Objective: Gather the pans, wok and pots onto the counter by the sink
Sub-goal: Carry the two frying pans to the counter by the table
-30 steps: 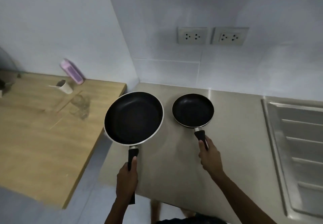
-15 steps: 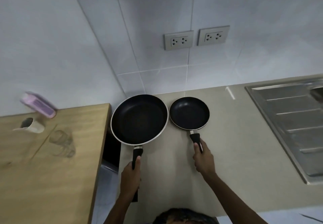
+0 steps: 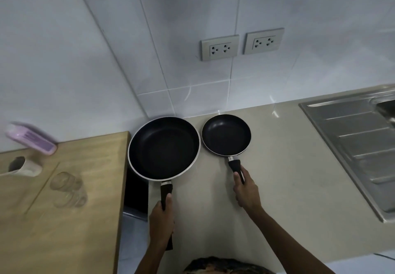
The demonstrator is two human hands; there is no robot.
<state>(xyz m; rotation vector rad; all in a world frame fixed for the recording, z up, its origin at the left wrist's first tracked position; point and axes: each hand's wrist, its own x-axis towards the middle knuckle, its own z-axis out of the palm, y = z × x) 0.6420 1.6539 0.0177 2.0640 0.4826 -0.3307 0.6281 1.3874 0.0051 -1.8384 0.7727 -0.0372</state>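
A large black frying pan (image 3: 164,148) with a silver rim lies at the left end of the beige counter (image 3: 288,177), close to the tiled wall. My left hand (image 3: 161,223) grips its black handle. Just to its right sits a small black frying pan (image 3: 226,134), almost touching the large one. My right hand (image 3: 245,189) is closed around that pan's handle. Both pans appear to rest on the counter, their handles pointing toward me.
A steel sink drainboard (image 3: 354,145) fills the counter's right side. Left of a narrow gap stands a wooden table (image 3: 70,220) with a clear glass (image 3: 68,189), a white cup (image 3: 23,166) and a pink box (image 3: 30,139). Two wall sockets (image 3: 241,43) sit above.
Both pans have moved back toward the wall and down onto the counter, side by side. The view has swung right, showing more of the sink.
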